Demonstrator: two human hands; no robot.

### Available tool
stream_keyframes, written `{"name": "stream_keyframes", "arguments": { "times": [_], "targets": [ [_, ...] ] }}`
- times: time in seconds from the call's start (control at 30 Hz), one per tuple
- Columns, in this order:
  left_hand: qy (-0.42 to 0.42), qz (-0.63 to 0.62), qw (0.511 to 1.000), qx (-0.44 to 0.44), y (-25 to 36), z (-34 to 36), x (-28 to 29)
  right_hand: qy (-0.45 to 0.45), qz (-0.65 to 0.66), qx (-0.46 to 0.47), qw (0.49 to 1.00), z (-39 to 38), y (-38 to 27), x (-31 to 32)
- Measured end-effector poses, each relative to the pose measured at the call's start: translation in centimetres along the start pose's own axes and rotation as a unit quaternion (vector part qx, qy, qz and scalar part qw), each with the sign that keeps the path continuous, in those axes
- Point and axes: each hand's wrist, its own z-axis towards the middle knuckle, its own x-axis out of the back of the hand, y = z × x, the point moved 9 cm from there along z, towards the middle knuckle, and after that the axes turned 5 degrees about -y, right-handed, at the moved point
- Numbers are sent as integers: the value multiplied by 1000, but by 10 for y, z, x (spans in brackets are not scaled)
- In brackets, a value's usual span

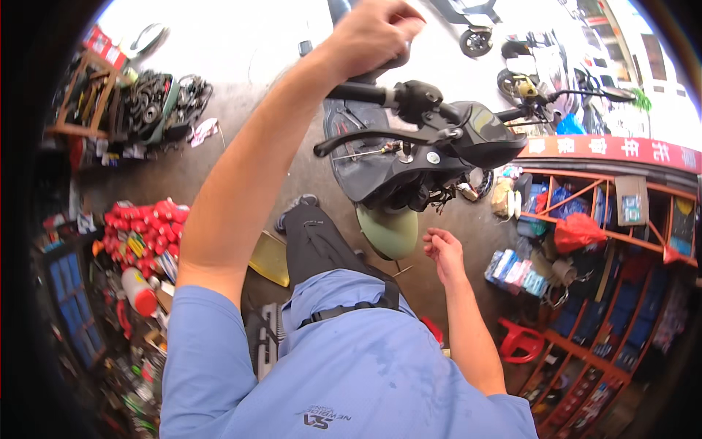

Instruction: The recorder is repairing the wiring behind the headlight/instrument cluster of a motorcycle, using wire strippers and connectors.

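Grey floor (164, 175) | black scooter (395, 179), wires (442, 199) showing | left fingers (411, 28): hold unclear | right fingers (440, 235): loosely parted

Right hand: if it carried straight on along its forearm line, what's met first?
Probably the dangling wires under the front of the black scooter, just ahead of the right hand. The green fender sits left of that line. Depth is unclear; it could pass beneath the wires.

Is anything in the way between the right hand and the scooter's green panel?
Nothing visible: the right hand is right of the green panel, with only a narrow gap between them in this view. The black lever sits higher up, off that path.
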Motion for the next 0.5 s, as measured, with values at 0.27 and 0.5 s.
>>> {"name": "stream_keyframes", "arguments": {
  "times": [0.27, 0.5],
  "targets": [
    [277, -79, 957, -43, -58, -138, 73, -32, -158, -100, 982, -13, 73, 58],
    [332, -191, 920, 82, -195, -227, 41, -92, -259, -127, 953, 3, 79, 46]
  ]
}}
